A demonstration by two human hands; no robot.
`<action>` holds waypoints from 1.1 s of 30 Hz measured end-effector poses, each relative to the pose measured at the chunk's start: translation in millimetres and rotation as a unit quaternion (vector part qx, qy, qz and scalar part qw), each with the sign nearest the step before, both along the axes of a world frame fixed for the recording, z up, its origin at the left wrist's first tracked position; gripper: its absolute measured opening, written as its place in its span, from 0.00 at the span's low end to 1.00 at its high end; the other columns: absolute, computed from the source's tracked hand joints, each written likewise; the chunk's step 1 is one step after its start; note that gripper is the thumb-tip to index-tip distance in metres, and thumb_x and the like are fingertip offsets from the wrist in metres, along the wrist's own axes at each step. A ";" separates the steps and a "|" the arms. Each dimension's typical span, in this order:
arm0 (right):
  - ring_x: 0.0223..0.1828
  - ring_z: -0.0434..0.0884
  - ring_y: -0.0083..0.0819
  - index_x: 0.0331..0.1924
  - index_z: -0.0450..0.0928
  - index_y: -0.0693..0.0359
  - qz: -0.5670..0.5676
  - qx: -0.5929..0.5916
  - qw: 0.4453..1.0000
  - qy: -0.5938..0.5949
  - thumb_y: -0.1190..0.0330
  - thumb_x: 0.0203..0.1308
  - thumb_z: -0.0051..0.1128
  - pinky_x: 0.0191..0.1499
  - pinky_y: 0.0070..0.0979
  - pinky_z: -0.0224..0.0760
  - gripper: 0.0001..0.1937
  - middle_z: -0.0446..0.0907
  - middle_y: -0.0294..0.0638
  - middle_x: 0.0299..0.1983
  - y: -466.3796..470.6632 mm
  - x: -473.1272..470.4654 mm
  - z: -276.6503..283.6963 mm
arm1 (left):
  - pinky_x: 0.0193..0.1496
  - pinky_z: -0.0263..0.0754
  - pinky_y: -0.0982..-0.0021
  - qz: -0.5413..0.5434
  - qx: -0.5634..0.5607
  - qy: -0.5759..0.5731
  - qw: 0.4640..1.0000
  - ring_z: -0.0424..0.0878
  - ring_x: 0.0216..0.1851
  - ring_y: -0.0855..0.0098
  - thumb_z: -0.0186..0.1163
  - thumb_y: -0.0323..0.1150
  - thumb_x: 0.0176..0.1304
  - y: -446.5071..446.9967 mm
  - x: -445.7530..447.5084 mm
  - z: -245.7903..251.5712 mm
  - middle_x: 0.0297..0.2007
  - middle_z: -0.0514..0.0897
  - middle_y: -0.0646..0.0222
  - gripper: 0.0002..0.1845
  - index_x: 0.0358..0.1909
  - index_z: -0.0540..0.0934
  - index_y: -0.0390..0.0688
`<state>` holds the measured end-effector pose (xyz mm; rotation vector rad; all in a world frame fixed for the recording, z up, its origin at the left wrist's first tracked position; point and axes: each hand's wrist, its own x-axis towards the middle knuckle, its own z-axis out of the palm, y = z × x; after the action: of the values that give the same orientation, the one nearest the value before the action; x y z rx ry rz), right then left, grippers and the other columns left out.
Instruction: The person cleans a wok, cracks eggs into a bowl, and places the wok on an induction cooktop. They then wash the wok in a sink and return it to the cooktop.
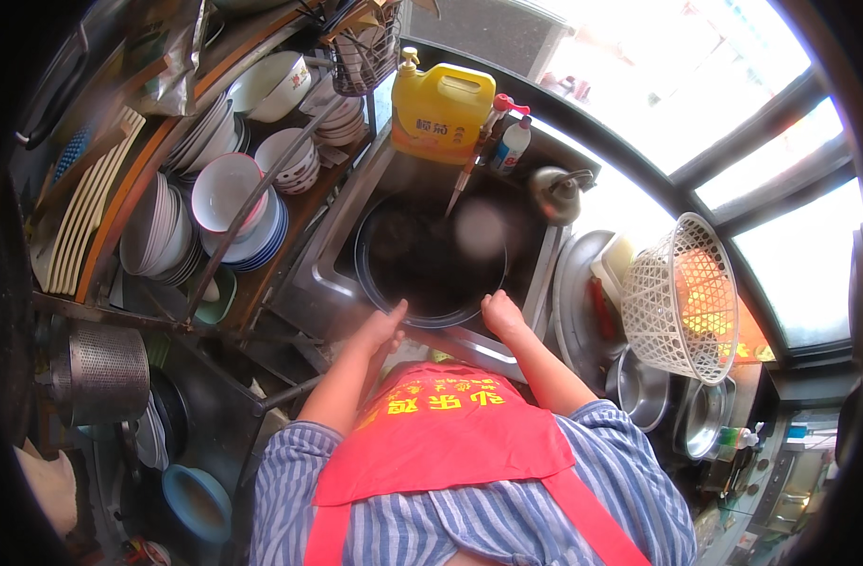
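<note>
In front of me a wide, dark round pan (431, 269) with a thin pale rim sits in the sink (325, 283). My left hand (385, 331) is at its near left rim, thumb up and fingers curled beneath. On the near right rim, my right hand (504, 315) pinches the edge between thumb and fingers. The faucet (464, 173), with a red handle, points down over the far part of the pan. Dark shadow and a pale blurred spot hide what the pan holds.
A yellow jug (442, 106), a white bottle (511, 145) and a metal kettle (557, 194) stand behind the sink. Stacked bowls (230, 191) fill the left shelf. To the right are a white plastic basket (658, 304) and a metal bowl (640, 389).
</note>
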<state>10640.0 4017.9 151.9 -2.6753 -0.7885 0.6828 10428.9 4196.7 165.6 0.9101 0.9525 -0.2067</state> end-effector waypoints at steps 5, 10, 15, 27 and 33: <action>0.43 0.80 0.63 0.42 0.70 0.76 -0.003 0.000 1.000 0.009 0.56 0.69 0.37 0.48 0.51 0.74 0.24 0.79 0.68 0.39 1.8 -2.4 9.6 | 0.16 0.60 0.78 -0.006 0.008 0.001 1.000 0.65 0.14 0.80 0.54 0.57 0.67 1.0 0.2 -1.7 0.18 0.69 0.74 0.24 0.37 0.69 0.44; 0.42 0.80 0.62 0.42 0.70 0.76 0.051 -0.008 0.999 -0.011 0.57 0.69 0.37 0.47 0.50 0.74 0.23 0.79 0.68 0.39 1.3 -3.0 14.5 | 0.16 0.62 0.79 0.003 -0.007 0.004 1.000 0.66 0.15 0.80 0.53 0.57 0.67 2.5 -0.1 -4.2 0.19 0.70 0.73 0.25 0.37 0.69 0.43; 0.42 0.80 0.62 0.41 0.71 0.77 0.078 -0.005 0.997 -0.025 0.58 0.69 0.37 0.47 0.50 0.74 0.23 0.79 0.68 0.38 0.7 -1.4 10.6 | 0.17 0.63 0.80 0.004 -0.012 0.008 1.000 0.67 0.16 0.80 0.52 0.57 0.68 3.0 0.2 -4.0 0.21 0.71 0.72 0.25 0.38 0.69 0.41; 0.44 0.80 0.62 0.42 0.71 0.77 0.001 -0.012 1.000 0.002 0.57 0.69 0.37 0.48 0.50 0.74 0.24 0.79 0.68 0.38 3.0 2.8 -3.6 | 0.16 0.60 0.80 0.025 -0.027 0.021 0.999 0.65 0.17 0.80 0.52 0.59 0.67 1.6 0.9 -13.7 0.20 0.68 0.74 0.23 0.39 0.70 0.47; 0.45 0.80 0.62 0.43 0.71 0.76 -0.030 -0.014 0.999 0.022 0.56 0.69 0.37 0.50 0.50 0.73 0.24 0.79 0.69 0.40 4.2 1.4 3.5 | 0.16 0.60 0.79 0.022 -0.024 0.024 0.999 0.66 0.17 0.80 0.51 0.59 0.68 1.7 1.2 -10.9 0.19 0.68 0.73 0.24 0.40 0.70 0.47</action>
<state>10641.4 4022.2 155.5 -2.6868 -0.6900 0.7387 10430.1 4198.4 154.7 0.8432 1.0072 -0.2142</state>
